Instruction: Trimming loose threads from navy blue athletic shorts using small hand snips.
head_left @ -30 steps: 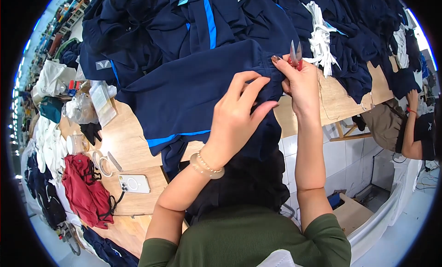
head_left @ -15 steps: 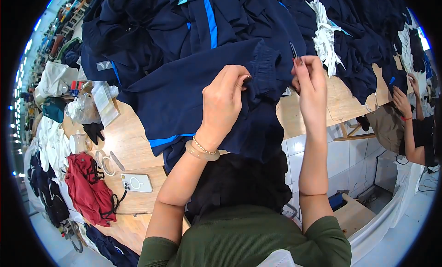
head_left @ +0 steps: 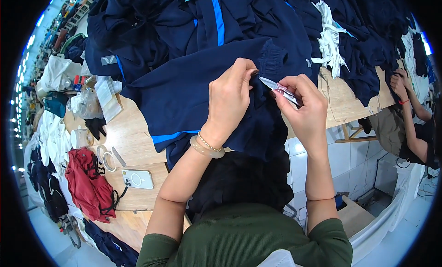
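A navy garment leg (head_left: 179, 89) with a bright blue stripe lies across the table in front of me, its gathered elastic cuff (head_left: 272, 59) at the right end. Beside the cuff, my left hand (head_left: 229, 96) is closed in a pinch; what sits between thumb and finger is too small to make out. My right hand (head_left: 306, 101) grips a pair of thread snips (head_left: 269, 83). Their pointed blades reach left, almost to my left fingertips. More dark cloth hangs below the cuff, over the table's near edge.
Heaped navy garments (head_left: 175, 27) cover the far side, with a bundle of white strips (head_left: 329, 41) at right. To the left lie a phone (head_left: 137, 179), tape rolls (head_left: 109, 161) and a red bag (head_left: 87, 184). A co-worker's hands (head_left: 399, 85) show at far right.
My right hand has lowered and come left, bringing the snips from upright beside the cuff to my left fingertips. My left hand keeps its pinch, shifted slightly right and up.
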The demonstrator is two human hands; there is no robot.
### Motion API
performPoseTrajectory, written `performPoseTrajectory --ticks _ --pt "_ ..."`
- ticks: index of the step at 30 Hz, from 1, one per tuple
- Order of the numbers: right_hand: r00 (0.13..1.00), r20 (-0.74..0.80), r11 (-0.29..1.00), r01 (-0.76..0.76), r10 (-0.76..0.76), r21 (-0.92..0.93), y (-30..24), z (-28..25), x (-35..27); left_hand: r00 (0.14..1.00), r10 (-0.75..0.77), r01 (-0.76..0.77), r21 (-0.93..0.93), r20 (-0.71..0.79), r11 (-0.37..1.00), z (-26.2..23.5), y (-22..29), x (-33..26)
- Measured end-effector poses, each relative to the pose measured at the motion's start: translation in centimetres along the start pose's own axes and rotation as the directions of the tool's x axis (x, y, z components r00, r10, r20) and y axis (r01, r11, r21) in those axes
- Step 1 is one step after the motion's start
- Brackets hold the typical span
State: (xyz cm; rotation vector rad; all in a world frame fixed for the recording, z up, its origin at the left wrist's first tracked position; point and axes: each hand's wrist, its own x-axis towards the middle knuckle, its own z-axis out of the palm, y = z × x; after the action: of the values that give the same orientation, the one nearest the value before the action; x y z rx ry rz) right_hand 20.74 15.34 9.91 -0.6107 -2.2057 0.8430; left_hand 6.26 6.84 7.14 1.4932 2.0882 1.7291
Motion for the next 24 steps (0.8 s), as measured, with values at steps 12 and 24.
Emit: performPoseTrajectory --ticks 12,24 --pt "0.999 0.002 0.998 0.055 -0.055 -0.023 -0.3 0.2 0.4 1.000 -0.001 0.001 0.015 0.012 1.000 0.2 0.2 0.1" --pt "0.765 0.097 0.553 -0.540 0.637 0.634 4.7 1.7 -2.3 0.994 -0.012 0.042 -0.285 0.105 0.958 2.0 1.2 -4.2"
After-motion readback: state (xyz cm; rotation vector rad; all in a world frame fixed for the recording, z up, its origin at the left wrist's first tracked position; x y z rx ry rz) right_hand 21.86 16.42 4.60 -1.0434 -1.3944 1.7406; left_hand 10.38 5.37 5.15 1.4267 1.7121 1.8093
